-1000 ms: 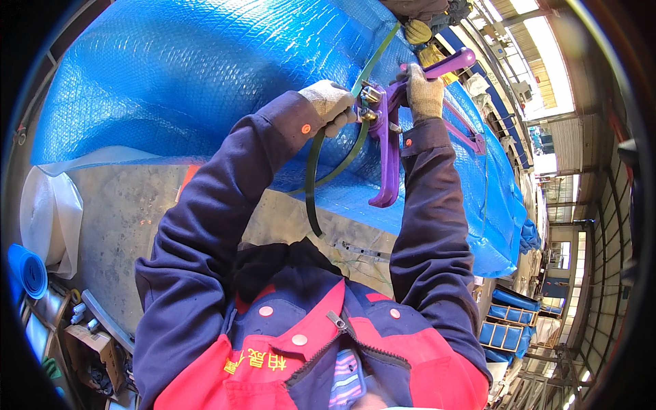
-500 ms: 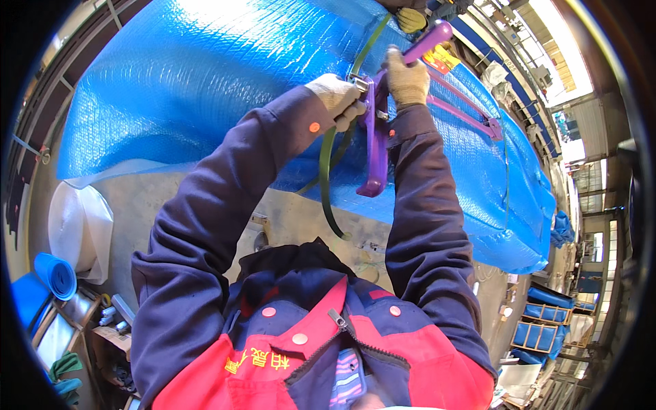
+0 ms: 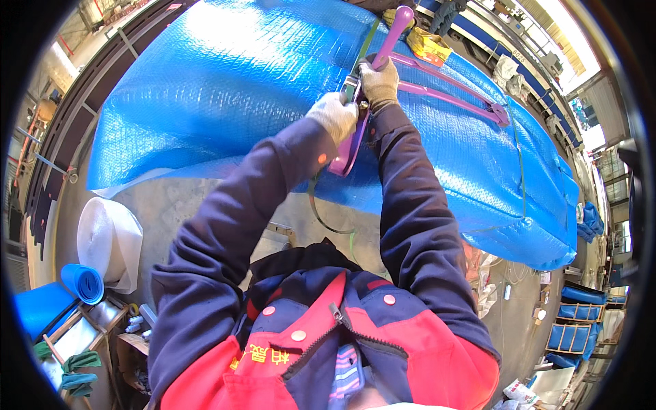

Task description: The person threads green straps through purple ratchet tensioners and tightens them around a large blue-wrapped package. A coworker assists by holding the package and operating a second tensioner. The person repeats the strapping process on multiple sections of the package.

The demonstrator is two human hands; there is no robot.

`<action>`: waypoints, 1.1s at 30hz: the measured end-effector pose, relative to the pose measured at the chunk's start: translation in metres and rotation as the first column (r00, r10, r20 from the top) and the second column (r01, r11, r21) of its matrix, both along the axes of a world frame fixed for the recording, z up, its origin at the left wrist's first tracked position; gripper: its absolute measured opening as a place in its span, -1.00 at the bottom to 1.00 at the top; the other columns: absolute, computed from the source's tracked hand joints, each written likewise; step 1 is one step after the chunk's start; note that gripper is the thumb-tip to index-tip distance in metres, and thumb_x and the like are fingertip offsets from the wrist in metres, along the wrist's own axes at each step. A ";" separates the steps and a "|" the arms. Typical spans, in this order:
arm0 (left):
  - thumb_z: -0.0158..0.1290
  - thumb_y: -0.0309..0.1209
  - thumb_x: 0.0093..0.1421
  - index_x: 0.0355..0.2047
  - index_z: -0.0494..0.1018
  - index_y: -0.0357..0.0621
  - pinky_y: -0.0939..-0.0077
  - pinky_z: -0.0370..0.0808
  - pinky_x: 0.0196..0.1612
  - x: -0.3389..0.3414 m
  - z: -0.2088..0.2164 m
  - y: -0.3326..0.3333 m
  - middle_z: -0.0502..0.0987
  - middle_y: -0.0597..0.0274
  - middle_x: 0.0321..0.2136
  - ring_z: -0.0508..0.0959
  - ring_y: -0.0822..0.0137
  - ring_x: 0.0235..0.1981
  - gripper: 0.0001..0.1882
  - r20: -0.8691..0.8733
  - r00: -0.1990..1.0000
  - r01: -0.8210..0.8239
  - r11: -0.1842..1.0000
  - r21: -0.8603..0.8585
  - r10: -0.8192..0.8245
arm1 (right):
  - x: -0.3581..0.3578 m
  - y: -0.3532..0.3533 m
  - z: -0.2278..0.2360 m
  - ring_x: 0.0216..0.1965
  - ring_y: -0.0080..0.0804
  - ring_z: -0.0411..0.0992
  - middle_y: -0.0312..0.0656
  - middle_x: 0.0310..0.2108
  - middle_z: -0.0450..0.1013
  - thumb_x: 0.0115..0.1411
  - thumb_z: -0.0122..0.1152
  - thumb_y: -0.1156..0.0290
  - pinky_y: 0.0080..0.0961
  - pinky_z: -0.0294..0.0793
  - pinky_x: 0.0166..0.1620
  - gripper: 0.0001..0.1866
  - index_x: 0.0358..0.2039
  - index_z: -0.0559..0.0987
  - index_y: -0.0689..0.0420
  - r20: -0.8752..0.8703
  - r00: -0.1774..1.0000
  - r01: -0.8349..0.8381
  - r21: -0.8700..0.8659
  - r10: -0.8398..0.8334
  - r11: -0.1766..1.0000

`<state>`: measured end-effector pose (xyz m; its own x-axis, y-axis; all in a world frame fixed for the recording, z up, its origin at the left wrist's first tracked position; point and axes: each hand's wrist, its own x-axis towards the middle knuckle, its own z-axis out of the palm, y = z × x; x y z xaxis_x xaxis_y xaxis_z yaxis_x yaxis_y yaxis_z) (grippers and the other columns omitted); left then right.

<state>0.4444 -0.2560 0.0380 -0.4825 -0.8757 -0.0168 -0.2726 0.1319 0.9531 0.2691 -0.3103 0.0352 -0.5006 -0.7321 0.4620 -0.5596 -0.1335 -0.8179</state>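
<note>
Purple tool (image 3: 350, 150) sits right between the person's two hands, held up against the near side of the wrapped load. Right hand (image 3: 380, 83), gloved, is wrapped round the base of its long handle (image 3: 395, 33), which sticks up past the knuckles. Left hand (image 3: 335, 116), also gloved, is curled closed on the tool's near side, just left of and below the right one. Green strap (image 3: 369, 44) comes down over the load to the tool, above the left hand; its loose end (image 3: 318, 215) hangs below that hand.

From where I stand, step in hand looks like tightening the strap with the tool. Next move calls for a firm left hold, strap lined up, while the right works the handle.

Outward: blue bubble wrap (image 3: 239, 89) spreads behind both hands. A second purple tool (image 3: 501, 115) lies on it, right of the right hand; yellow-red bag (image 3: 429, 46) above that. White roll (image 3: 102, 232) stands well left of and below the left hand.

Hard to make out: left fingertips are turned away, can't tell if they pinch strap too. The tool's middle is mostly covered by the gloves; where strap enters it, unclear. Load inside the wrap: hidden.
</note>
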 end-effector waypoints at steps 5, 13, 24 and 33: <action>0.19 -0.20 0.31 0.07 0.54 -0.09 0.04 0.59 -0.03 0.020 0.021 0.064 0.67 -0.19 -0.16 0.65 -0.22 -0.05 -0.62 0.126 0.980 -0.106 0.937 -0.334 0.156 | 0.001 -0.002 0.008 -0.20 -0.01 0.65 -0.07 -0.33 0.67 0.13 0.46 0.25 -0.14 0.58 -0.07 -0.75 -0.24 0.64 0.06 -0.128 0.987 0.100 -0.003 -0.100 0.995; 0.14 -0.16 0.37 0.28 0.21 -0.39 -0.15 0.58 -0.28 0.067 0.004 0.096 0.61 -0.39 -0.40 0.65 -0.35 -0.33 -0.33 0.230 0.973 0.097 0.917 -0.387 -0.006 | -0.010 -0.012 0.001 -0.21 0.04 0.65 -0.04 -0.33 0.67 0.13 0.41 0.23 -0.16 0.60 -0.06 -0.74 -0.23 0.68 0.09 -0.208 0.975 0.083 -0.010 -0.083 0.996; -0.03 -0.27 0.49 0.41 0.16 -0.34 0.07 0.61 -0.14 0.042 -0.055 0.116 0.62 -0.37 -0.21 0.71 -0.26 -0.20 -0.39 -0.308 0.947 -0.139 0.982 -0.126 0.095 | 0.001 0.002 0.013 -0.29 -0.41 0.60 -0.21 -0.38 0.63 0.18 0.52 0.29 -0.40 0.56 -0.16 -0.72 -0.21 0.64 0.16 0.112 0.991 -0.072 -0.016 0.073 0.997; 0.05 -0.33 0.42 0.38 0.21 -0.26 -0.06 0.58 -0.12 0.040 -0.056 0.118 0.61 -0.41 -0.17 0.63 -0.39 -0.18 -0.41 -0.437 0.890 -0.159 0.987 -0.037 0.127 | 0.083 0.157 0.036 0.24 -0.04 0.47 -0.04 0.03 0.56 0.21 0.47 0.45 -0.08 0.31 0.37 -0.64 -0.03 0.54 0.21 -0.343 0.858 -0.476 -0.257 0.381 0.841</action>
